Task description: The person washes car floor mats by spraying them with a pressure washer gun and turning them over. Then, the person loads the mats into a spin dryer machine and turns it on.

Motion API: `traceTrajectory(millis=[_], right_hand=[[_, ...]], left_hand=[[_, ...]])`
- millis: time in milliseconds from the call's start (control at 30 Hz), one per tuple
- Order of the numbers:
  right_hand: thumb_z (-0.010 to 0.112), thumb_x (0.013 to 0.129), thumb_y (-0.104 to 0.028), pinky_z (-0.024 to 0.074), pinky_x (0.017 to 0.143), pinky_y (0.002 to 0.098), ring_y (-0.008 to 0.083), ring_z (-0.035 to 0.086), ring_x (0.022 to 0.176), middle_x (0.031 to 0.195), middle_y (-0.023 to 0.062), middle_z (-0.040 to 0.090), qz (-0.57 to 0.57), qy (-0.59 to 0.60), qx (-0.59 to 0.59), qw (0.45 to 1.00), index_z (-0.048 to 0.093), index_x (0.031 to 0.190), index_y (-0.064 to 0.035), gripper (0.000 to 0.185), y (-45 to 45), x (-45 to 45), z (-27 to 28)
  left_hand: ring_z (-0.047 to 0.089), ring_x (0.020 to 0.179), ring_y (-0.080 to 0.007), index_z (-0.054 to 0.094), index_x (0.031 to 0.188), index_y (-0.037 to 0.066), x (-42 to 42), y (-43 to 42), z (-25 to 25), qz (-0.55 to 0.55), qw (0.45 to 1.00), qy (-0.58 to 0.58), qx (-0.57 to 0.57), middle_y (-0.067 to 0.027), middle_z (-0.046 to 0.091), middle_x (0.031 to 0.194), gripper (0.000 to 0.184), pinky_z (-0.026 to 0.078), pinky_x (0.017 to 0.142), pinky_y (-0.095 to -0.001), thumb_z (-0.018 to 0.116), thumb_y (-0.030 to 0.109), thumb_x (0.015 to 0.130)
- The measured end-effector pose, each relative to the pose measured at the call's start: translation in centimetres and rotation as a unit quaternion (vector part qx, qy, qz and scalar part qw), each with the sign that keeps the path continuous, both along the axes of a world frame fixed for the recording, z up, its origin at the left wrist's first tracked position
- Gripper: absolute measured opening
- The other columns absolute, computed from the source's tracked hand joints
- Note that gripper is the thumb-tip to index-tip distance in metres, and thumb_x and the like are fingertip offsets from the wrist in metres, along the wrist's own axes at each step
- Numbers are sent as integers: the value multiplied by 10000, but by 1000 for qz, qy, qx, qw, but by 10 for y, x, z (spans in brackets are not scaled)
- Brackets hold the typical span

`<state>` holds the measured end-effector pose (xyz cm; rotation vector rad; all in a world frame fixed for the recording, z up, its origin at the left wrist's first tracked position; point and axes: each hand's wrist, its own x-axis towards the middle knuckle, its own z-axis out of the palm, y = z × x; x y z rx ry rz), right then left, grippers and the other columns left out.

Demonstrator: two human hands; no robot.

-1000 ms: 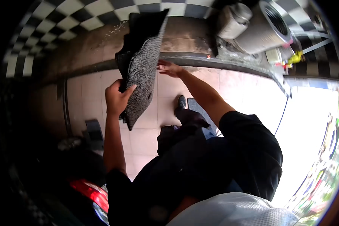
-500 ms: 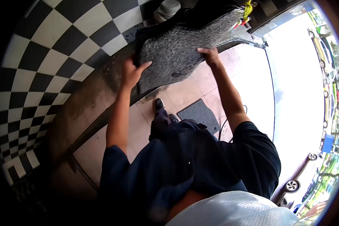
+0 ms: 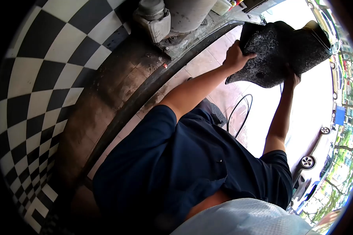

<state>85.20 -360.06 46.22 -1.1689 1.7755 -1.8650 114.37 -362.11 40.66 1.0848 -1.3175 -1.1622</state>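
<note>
A dark speckled floor mat hangs in the air at the upper right, bent and wavy, its far end folded over. My left hand grips its left edge, with the thumb lying on the near face. At the lower edge my right hand holds it too; most of those fingers are hidden behind or against the mat. Beyond the mat is bright daylight, which makes its surface look nearly black.
On the left is a black-and-white checkered wall. A raised dark kerb crosses the tiled floor. A grimy white container and a grey cylinder stand at the top. A black hose loops on the floor; parked cars line the right.
Both hands have carried the mat from the upper middle to the right, toward the bright opening. The container and cylinder behind it now show, and my body has turned right.
</note>
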Motion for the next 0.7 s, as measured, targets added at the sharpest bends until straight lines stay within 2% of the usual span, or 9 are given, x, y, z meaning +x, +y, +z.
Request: traceTrajectory(millis=[33, 133, 200, 333, 400, 467, 533, 667, 700], right_hand=[[823, 572, 1, 495, 801, 311, 208, 598, 853, 992, 126, 646, -55, 47, 47, 996, 640, 961, 70, 435, -12, -27, -4], [821, 549, 22, 506, 792, 304, 201, 602, 863, 993, 137, 646, -118, 41, 45, 991, 621, 992, 83, 490, -39, -85, -32], [805, 549, 40, 504, 798, 305, 201, 604, 863, 1000, 138, 644, -72, 27, -28, 997, 614, 1004, 84, 496, -68, -79, -36], [822, 539, -1, 479, 801, 294, 194, 608, 856, 979, 133, 655, -68, 67, 36, 995, 623, 981, 77, 491, -159, -30, -2], [843, 535, -76, 481, 776, 290, 180, 627, 808, 893, 105, 676, -51, 83, 19, 995, 652, 917, 33, 441, -218, -34, -16], [858, 523, -100, 479, 770, 291, 192, 626, 808, 904, 116, 671, -30, 93, 17, 995, 636, 916, 35, 471, -278, -24, -18], [873, 512, -118, 471, 795, 282, 183, 610, 849, 957, 122, 660, 26, 32, -7, 999, 624, 945, 69, 533, -334, 12, -2], [875, 528, -145, 478, 807, 300, 196, 614, 865, 961, 130, 655, 93, 36, -47, 994, 612, 960, 70, 550, -444, 89, 21], [876, 533, -156, 481, 813, 305, 200, 614, 880, 974, 132, 651, 122, 24, -55, 991, 603, 987, 64, 573, -470, 108, 25]], left_hand=[[594, 904, -376, 472, 1029, -50, -17, -15, 1, -9, 1000, -5, 9, -235, 606, 947, 661, 477, 787, -410, 792, 384, 647], [585, 927, -374, 472, 1030, -42, -58, -48, -14, -32, 999, -28, 13, -239, 596, 969, 629, 469, 799, -413, 763, 393, 681], [582, 934, -374, 473, 1042, -40, -79, -86, -22, -40, 999, -12, 29, -237, 596, 974, 639, 466, 803, -414, 756, 408, 685], [617, 886, -328, 514, 1079, -38, -93, -183, -36, 62, 997, -35, -2, -199, 631, 949, 652, 477, 777, -384, 761, 416, 681], [618, 881, -324, 522, 1081, -38, -72, -224, -22, 100, 993, -56, 18, -197, 632, 954, 658, 477, 774, -383, 759, 429, 682], [606, 891, -376, 504, 1084, -36, -39, -267, -1, 99, 993, -61, 1, -232, 619, 958, 675, 477, 778, -414, 739, 461, 691], [614, 877, -373, 533, 1038, -37, -6, -317, 7, 150, 984, -72, -69, -235, 628, 930, 647, 479, 777, -412, 747, 461, 683], [603, 901, -381, 529, 1044, -44, 79, -429, 14, 186, 967, -74, -160, -236, 625, 953, 624, 470, 773, -416, 761, 413, 689], [604, 851, -360, 555, 1009, -30, 86, -444, 21, 243, 955, -131, -108, -199, 635, 914, 558, 467, 746, -409, 732, 415, 724]])
